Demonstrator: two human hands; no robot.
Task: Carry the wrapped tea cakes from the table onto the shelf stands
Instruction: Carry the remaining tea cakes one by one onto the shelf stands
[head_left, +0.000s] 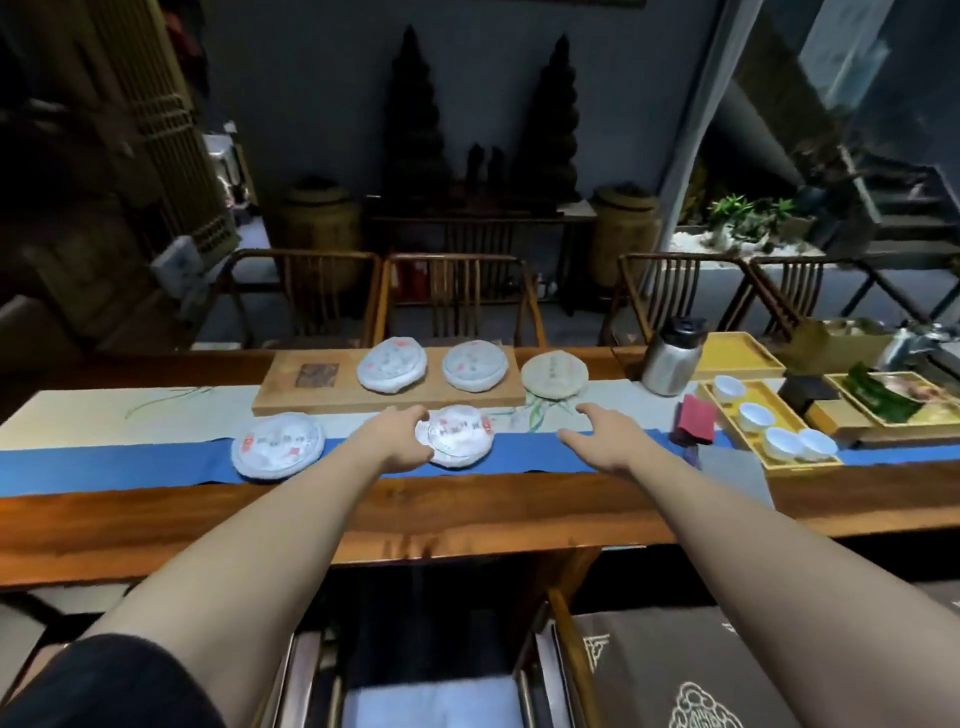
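The head view showed a long brown wooden table (467, 519) with a blue cloth runner (130, 467). On the runner lay a round white paper-wrapped tea cake (460, 434); the left hand (397, 439) touched its left edge, fingers curved around the rim. Right of the cake, the right hand (605, 436) hovered, fingers spread and empty.

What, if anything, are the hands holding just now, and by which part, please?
The left hand grips the left edge of the round white paper-wrapped tea cake on the blue runner. The right hand is open and holds nothing.
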